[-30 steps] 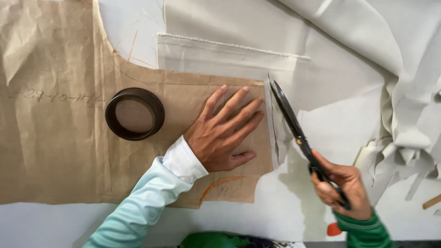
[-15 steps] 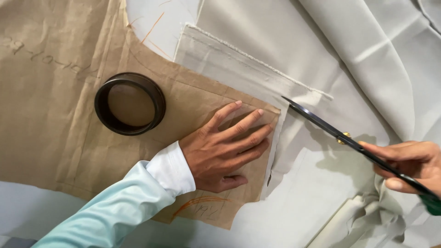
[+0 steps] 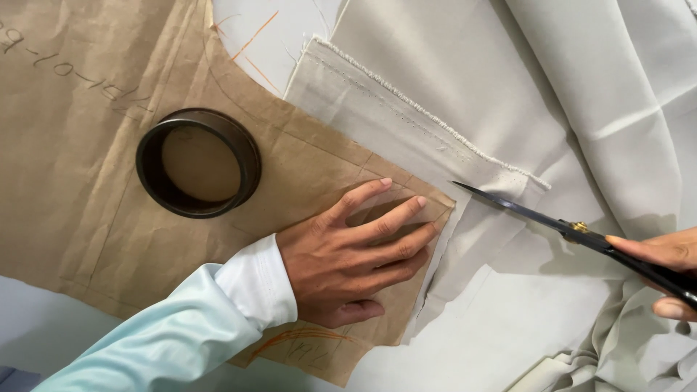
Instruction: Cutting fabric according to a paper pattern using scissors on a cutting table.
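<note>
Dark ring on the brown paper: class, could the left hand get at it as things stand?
Probably yes. The dark ring sits uncovered on the brown paper pattern, close beside the left hand, which lies flat with nothing between them.

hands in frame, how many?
2. Left hand lies flat on the brown paper pattern; right hand at the right edge, partly cut off, holds the scissors.

The paper [image 3: 87,145] is plain brown, creased, with faint pencil lines and a few orange strokes near its lower edge. The ring [image 3: 197,162] on it is dark brown, almost black. The cloth [image 3: 552,94] is pale grey-cream, unpatterned, with orange chalk marks at the top. The scissors [image 3: 552,221] have dark blades, a brass-coloured pivot and black handles. The sleeve [image 3: 181,327] is pale mint with a white cuff.
</note>
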